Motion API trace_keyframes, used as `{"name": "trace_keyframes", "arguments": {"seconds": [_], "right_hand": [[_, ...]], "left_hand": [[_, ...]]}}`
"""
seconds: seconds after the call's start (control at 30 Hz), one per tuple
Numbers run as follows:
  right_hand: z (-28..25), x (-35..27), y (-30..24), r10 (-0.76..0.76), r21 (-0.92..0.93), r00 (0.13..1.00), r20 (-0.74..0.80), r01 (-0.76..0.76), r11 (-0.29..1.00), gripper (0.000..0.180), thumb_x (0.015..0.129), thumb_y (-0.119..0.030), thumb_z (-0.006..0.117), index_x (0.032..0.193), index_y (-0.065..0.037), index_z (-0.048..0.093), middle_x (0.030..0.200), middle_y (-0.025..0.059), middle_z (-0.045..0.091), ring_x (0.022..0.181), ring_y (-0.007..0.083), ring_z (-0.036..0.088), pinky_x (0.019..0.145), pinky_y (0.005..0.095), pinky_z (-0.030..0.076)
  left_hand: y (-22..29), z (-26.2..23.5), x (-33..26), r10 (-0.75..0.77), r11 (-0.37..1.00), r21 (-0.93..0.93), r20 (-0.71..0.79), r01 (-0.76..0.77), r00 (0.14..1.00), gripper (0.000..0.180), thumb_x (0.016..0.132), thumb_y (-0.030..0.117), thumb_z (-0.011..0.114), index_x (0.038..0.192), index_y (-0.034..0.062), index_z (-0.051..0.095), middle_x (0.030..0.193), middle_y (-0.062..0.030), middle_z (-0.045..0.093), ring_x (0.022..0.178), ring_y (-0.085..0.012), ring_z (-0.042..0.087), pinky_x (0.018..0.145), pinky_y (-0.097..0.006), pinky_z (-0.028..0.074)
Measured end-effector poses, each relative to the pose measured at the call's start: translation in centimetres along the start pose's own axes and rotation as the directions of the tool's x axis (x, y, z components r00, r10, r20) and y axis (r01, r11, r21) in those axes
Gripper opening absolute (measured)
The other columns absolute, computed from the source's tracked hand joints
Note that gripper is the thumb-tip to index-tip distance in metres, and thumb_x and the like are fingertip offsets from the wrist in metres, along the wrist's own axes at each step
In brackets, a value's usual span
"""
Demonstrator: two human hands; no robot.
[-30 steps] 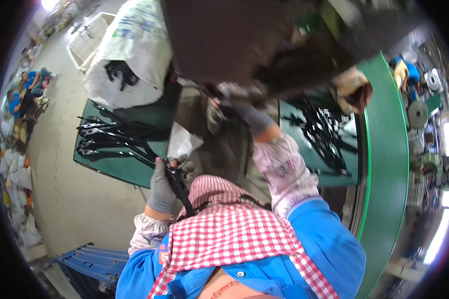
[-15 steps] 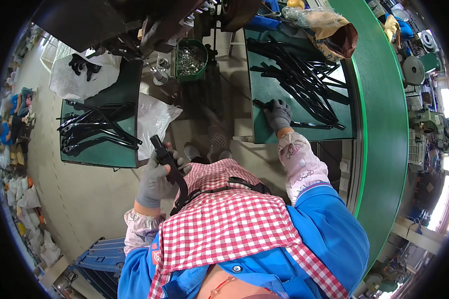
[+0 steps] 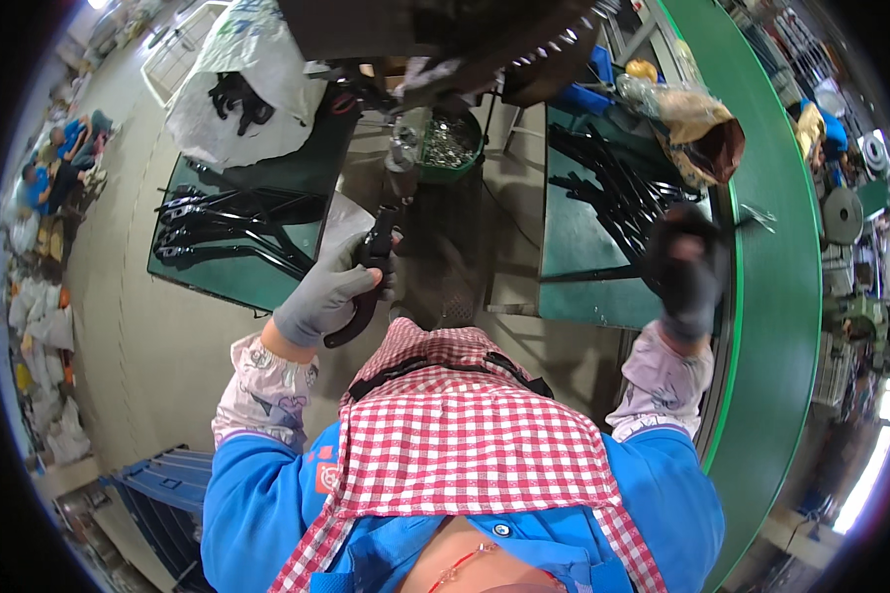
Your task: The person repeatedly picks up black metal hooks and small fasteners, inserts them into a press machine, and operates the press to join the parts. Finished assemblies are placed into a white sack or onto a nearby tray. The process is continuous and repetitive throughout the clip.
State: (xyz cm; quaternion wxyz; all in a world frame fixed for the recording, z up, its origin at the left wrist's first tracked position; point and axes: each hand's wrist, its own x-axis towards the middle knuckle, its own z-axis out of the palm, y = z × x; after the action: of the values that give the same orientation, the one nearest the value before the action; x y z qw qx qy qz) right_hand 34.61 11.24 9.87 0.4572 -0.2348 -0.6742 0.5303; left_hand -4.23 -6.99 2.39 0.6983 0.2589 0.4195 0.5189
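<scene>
My left hand (image 3: 328,292), in a grey glove, is closed around a black curved metal part (image 3: 368,285) held in front of my chest. My right hand (image 3: 684,269), in a dark glove and blurred, hovers over the right green tray (image 3: 588,296) near a pile of long black parts (image 3: 618,188). Whether the right hand holds one of them is unclear. A green bowl of small silver pieces (image 3: 448,146) sits ahead between the two trays, below a dark machine (image 3: 435,40).
A left green tray (image 3: 257,282) carries more black parts (image 3: 222,227). A white sack (image 3: 242,84) with black pieces lies behind it. A crumpled brown bag (image 3: 702,138) lies on the green conveyor (image 3: 771,296). Blue crates (image 3: 153,494) stand at lower left; people sit far left.
My left hand has risen with the black part toward the machine. My right hand has moved right and nearer, from the tray's left part to its right edge.
</scene>
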Motion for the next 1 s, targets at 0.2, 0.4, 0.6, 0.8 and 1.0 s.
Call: {"name": "trace_keyframes", "arguments": {"seconds": [0.2, 0.4, 0.6, 0.8, 1.0], "right_hand": [[0.2, 2.5, -5.6, -0.290, 0.504, 0.930, -0.225, 0.366, 0.782, 0.042, 0.099, -0.022, 0.047, 0.134, 0.000, 0.047, 0.071, -0.0025, 0.038, 0.058, 0.0104, 0.035, 0.055, 0.0291, 0.030], [3.2, 5.3, -5.1, -0.466, 0.661, 0.876, -0.123, 0.422, 0.620, 0.032, 0.099, -0.024, 0.040, 0.118, -0.003, 0.056, 0.061, -0.0058, 0.034, 0.050, 0.0106, 0.031, 0.055, 0.0300, 0.029], [7.6, 7.3, -3.8, -0.435, 0.637, 0.870, -0.230, 0.473, 0.608, 0.028, 0.099, -0.024, 0.041, 0.112, -0.005, 0.056, 0.062, -0.0053, 0.035, 0.051, 0.0102, 0.032, 0.055, 0.0310, 0.030], [10.4, 8.7, -2.6, -0.415, 0.630, 0.877, -0.241, 0.467, 0.621, 0.026, 0.098, -0.022, 0.043, 0.113, -0.005, 0.055, 0.063, -0.0048, 0.037, 0.053, 0.0102, 0.034, 0.056, 0.0301, 0.031], [12.4, 9.1, -2.1, -0.449, 0.693, 0.872, -0.195, 0.446, 0.566, 0.024, 0.099, -0.022, 0.044, 0.115, -0.006, 0.054, 0.063, -0.0033, 0.038, 0.054, 0.0111, 0.035, 0.057, 0.0304, 0.032]], "left_hand": [[3.1, -1.9, -0.3, 0.197, 0.478, 0.864, 0.070, -0.158, 0.978, 0.048, 0.090, 0.009, 0.067, 0.132, -0.0004, 0.045, 0.112, -0.0100, 0.062, 0.087, -0.0164, 0.062, 0.078, -0.031, 0.049], [4.2, -5.0, -0.6, 0.465, 0.158, 0.890, 0.315, -0.427, 0.827, 0.043, 0.094, 0.027, 0.063, 0.124, -0.0025, 0.050, 0.099, -0.0140, 0.058, 0.080, -0.0224, 0.056, 0.075, -0.034, 0.047], [5.5, -6.9, -1.5, 0.463, 0.266, 0.901, 0.194, -0.344, 0.865, 0.046, 0.076, -0.001, 0.076, 0.115, 0.0018, 0.051, 0.089, -0.0135, 0.059, 0.075, -0.0295, 0.061, 0.068, -0.035, 0.050], [7.5, -8.3, -1.7, 0.596, 0.000, 0.903, 0.344, -0.429, 0.726, 0.045, 0.072, -0.001, 0.074, 0.111, 0.0029, 0.052, 0.087, -0.0150, 0.062, 0.074, -0.0354, 0.062, 0.065, -0.038, 0.051], [8.9, -9.8, -1.2, 0.512, -0.100, 0.856, 0.482, -0.508, 0.711, 0.047, 0.069, 0.001, 0.072, 0.113, 0.0011, 0.054, 0.090, -0.0161, 0.061, 0.078, -0.0378, 0.061, 0.067, -0.043, 0.050]]}}
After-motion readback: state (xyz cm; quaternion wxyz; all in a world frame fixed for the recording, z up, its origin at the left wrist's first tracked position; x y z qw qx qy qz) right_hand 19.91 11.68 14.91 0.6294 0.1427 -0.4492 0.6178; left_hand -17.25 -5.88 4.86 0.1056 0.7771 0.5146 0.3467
